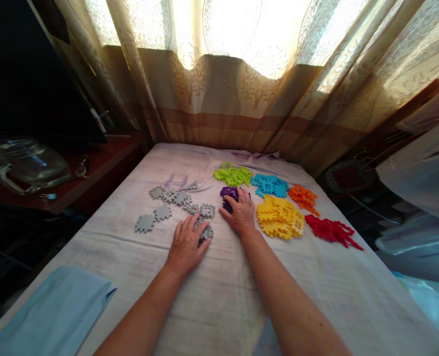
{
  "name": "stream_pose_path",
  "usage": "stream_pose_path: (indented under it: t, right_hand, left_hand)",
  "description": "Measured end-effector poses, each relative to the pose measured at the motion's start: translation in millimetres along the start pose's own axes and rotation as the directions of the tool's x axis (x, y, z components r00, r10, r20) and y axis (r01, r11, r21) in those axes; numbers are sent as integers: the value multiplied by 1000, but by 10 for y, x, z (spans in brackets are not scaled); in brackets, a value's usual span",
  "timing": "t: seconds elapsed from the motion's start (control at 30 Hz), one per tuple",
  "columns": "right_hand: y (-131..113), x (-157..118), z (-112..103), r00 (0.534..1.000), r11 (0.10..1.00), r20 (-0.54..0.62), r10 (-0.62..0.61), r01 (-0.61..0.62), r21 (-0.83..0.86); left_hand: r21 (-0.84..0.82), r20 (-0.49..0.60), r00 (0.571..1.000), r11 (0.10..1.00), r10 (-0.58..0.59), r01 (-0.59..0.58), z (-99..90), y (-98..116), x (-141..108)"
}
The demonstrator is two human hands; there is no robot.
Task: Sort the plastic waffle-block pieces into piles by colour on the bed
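Observation:
My left hand (188, 243) lies palm down with fingers spread, over the near end of a scatter of grey interlocking plastic pieces (207, 211). Some grey pieces are partly hidden beneath it. My right hand (240, 212) rests with fingers apart on a small heap of purple interlocking pieces (229, 192), covering much of it. To its right is a pile of yellow pieces (280, 217). Behind are lime green pieces (233, 174) and blue pieces (270, 185). Orange pieces (304, 199) and red pieces (332, 231) lie farther right.
A pale sheet covers the table (130, 267). Folded light-blue cloth (61, 306) lies at the near left. A glass jug (33, 163) stands on a dark red shelf (104, 160) at left, beside a black screen (22, 74). Curtains (219, 94) hang behind.

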State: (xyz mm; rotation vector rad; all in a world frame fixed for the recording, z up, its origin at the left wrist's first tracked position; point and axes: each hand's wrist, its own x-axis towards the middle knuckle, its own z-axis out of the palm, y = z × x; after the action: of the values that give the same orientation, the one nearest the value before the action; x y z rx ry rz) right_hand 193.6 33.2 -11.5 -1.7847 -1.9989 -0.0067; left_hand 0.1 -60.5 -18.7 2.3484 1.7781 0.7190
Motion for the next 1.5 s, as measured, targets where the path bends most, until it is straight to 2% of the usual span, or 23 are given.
stream_pose_path:
  t: [0.17,0.33,0.43,0.5,0.57,0.67,0.73,0.8,0.87,0.97,1.03,1.13,1.23,1.37,1.5]
  right_hand:
    - [-19,-37,-23,999,999,-51,-16,15,-29]
    - [-169,-233,-65,975,989,-176,-133,142,37]
    - [-319,-345,-22,962,955,-148,-230,252,155]
    - [-421,-381,35,964,942,-98,-245,261,210]
    - [-516,-386,98,975,950,-50,-217,222,221]
    - [-642,-366,169,987,969,12,-161,156,189]
    - [-712,-359,183,987,976,54,-153,142,166]
    - [-766,-366,169,981,975,94,-171,155,162]
    - [-798,-382,137,970,966,125,-209,184,181]
    - [-803,-410,90,948,941,144,-284,247,230]
    - [-791,-423,72,929,918,140,-342,299,259]
    - [-779,-432,60,896,881,132,-424,374,292]
    - [-781,-428,53,880,863,132,-457,402,307]
    - [-779,-439,39,870,848,126,-476,417,326]
    - [-762,-513,7,858,826,103,-504,443,350]
  left_hand:
    - [-9,-9,1000,1000,-1,0,-7,1,5]
    - [-68,-61,998,997,22,-26,17,-29,6]
    - [-142,-150,989,989,15,-37,-19,-123,53]
    - [-147,-211,977,989,-14,-18,-97,-253,139]
    - [-91,-234,970,995,-71,51,-211,-442,279]
    - [41,-231,933,955,-276,293,-388,-786,554]
    - [110,-178,897,898,-404,426,-463,-1001,738]
    - [162,-76,879,864,-471,477,-483,-1165,897]
    - [197,33,888,874,-459,444,-455,-1260,1026]
    - [213,153,930,930,-335,300,-375,-1281,1189]
    - [202,206,943,954,-262,221,-330,-1235,1299]
    - [189,275,941,971,-197,148,-286,-1120,1469]
    - [200,359,924,978,-133,63,-253,-995,1587]
    - [196,407,910,981,-80,-1,-231,-881,1521]
    - [158,351,936,984,17,-78,-277,-838,1206]
